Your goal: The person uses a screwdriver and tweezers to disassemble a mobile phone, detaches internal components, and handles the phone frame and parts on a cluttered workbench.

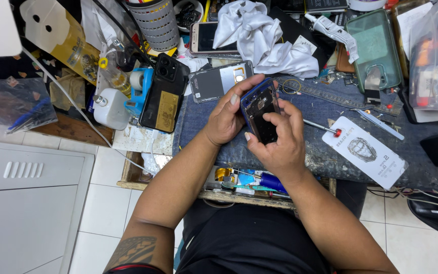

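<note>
You hold the opened phone [260, 112] at the centre of the frame, over the blue mat [330, 127]. Your left hand [227, 115] wraps its left edge, fingers curled over the top end, gripping firmly. Your right hand [280, 139] cups it from the right and below, thumb laid across its dark exposed inside (the blue rim shows along the upper left side). So the phone sits between both palms, tilted slightly, its top toward the upper left. Just above your left hand lies a grey back panel [220, 80]; a white card [365, 151] rests to the right, with a thin screwdriver [321, 126] between it and your right hand.
</note>
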